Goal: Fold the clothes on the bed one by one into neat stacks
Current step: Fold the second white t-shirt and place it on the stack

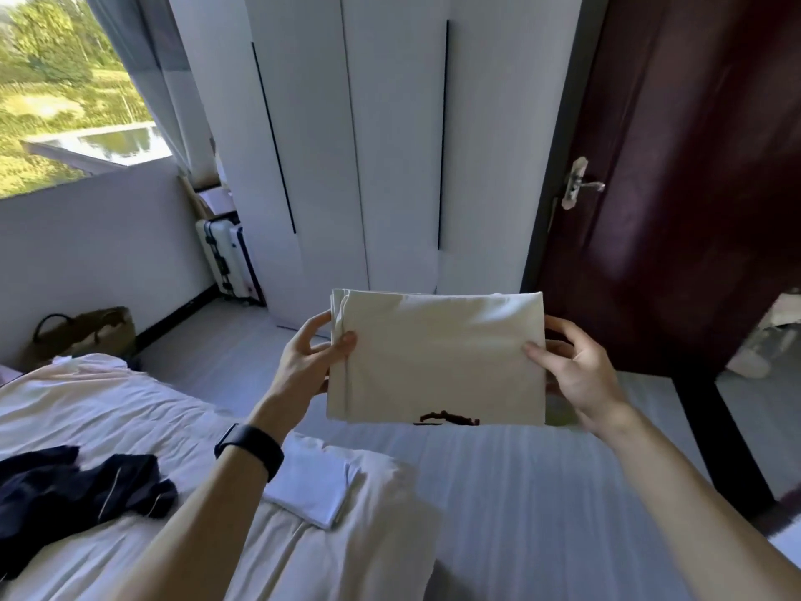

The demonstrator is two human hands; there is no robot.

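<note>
A left hand (310, 357) and right hand (572, 366) pinch the sides of a folded cream shirt (437, 357), long axis crosswise, above the bed (542, 492); the white folded pile (316, 483) lies below-left.

Hands (303, 362) (578, 375) 2, cream garment (437, 362) 1, white garment (316, 483) 1, dark garment (73, 492) 1, suitcase (227, 258) 1.

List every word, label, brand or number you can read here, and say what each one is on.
No text can be read in this view.
On the folded cream garment, the dark print at its lower edge: blurred, not legible.
On the suitcase by the wardrobe: no legible label.
On the black wristband: no legible marking.
</note>
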